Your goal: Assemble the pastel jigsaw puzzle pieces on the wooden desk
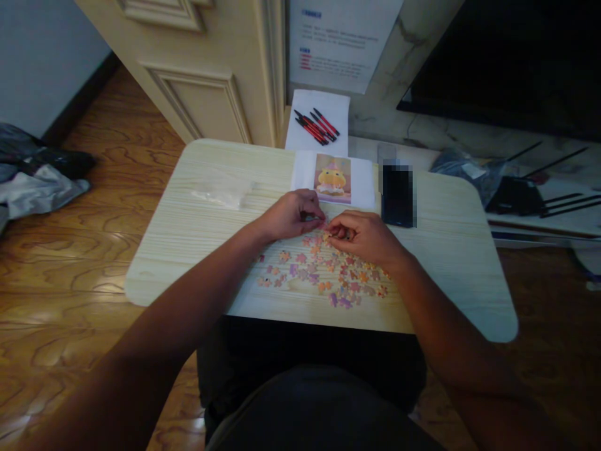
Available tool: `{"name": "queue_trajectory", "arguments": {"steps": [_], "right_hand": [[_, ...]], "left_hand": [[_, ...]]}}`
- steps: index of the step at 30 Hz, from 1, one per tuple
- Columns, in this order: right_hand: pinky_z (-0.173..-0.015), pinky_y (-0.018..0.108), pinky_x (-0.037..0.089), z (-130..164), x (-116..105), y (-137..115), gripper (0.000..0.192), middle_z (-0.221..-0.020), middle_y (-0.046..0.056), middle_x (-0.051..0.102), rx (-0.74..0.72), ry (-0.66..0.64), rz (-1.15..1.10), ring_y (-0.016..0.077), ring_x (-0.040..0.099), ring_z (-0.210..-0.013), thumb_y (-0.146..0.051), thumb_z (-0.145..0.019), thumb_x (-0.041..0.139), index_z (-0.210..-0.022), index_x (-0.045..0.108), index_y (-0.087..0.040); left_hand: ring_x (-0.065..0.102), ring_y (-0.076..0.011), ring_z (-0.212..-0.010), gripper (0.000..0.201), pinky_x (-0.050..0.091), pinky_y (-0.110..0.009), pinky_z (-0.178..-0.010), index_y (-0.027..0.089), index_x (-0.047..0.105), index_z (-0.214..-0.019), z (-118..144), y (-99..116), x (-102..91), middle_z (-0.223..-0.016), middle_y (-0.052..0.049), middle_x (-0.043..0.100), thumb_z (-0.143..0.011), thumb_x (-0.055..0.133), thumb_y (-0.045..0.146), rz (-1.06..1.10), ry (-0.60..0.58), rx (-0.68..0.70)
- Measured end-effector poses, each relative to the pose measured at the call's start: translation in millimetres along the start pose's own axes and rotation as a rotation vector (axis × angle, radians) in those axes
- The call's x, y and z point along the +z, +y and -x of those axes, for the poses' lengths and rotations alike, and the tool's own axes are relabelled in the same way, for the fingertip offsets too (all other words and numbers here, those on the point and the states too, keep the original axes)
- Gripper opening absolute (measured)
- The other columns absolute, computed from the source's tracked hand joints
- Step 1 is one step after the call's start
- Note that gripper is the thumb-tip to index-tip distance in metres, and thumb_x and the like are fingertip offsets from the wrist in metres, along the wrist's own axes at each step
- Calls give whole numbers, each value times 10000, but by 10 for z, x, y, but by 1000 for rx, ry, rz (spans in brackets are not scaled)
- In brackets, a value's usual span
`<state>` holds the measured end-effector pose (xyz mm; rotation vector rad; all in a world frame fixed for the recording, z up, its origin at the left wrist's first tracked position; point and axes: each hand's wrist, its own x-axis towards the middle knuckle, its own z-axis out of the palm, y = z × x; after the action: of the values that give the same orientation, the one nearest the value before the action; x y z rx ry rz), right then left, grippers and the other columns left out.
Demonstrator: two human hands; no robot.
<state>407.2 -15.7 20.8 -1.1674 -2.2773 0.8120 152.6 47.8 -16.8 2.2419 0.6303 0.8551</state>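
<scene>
Pinching small puzzle pieces [323, 275], left hand [293, 213] and right hand [364, 237] meet fingertip to fingertip

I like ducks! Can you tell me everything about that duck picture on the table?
The duck picture is a small printed card showing a yellow cartoon duck with a pink hat on a pinkish background. It lies flat on white paper at the table's far edge, just beyond the left hand. Nothing rests on it, and fine details are blurry.

Pale table [188, 250]: puzzle pieces [323, 275], picture sheet [332, 179], phone [397, 195], bag [220, 197].
</scene>
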Motion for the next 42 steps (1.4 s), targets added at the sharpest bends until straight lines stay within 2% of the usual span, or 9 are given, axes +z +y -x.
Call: {"name": "queue_trajectory", "arguments": {"steps": [14,26,35,42], "right_hand": [[-718,330,573,-2,37,-34,62,-910,29,784,-10,23,-13,168,700,-739,-254,-924,777,-977,773,-223],[-692,326,559,-9,48,-42,55,-841,4,760,60,15,-26,165,687,-708,-233,-890,796,-924,753,-235],[-692,325,555,-30,61,-62,114,-822,2,759,93,15,-54,164,685,-705,-271,-908,865,-907,761,-227],[-677,330,551,-28,90,-32,171,-816,7,749,106,31,-55,163,666,-697,-358,-926,874,-907,763,-229]], "left_hand": [[690,-180,-839,147,573,-336,-799,212,877,-956,-6,32,-5,-894,-65,749,-973,739,257,-5,-21,-1],[677,-169,-810,128,561,-324,-763,238,905,-992,1,22,16,-879,-55,725,-961,782,253,-15,-54,1],[665,-169,-804,122,565,-329,-774,254,906,-988,-3,3,24,-861,-44,703,-957,788,250,8,-51,14],[672,-166,-816,112,580,-323,-792,248,904,-984,-5,13,17,-869,-45,711,-949,798,268,13,-61,-28]]}}
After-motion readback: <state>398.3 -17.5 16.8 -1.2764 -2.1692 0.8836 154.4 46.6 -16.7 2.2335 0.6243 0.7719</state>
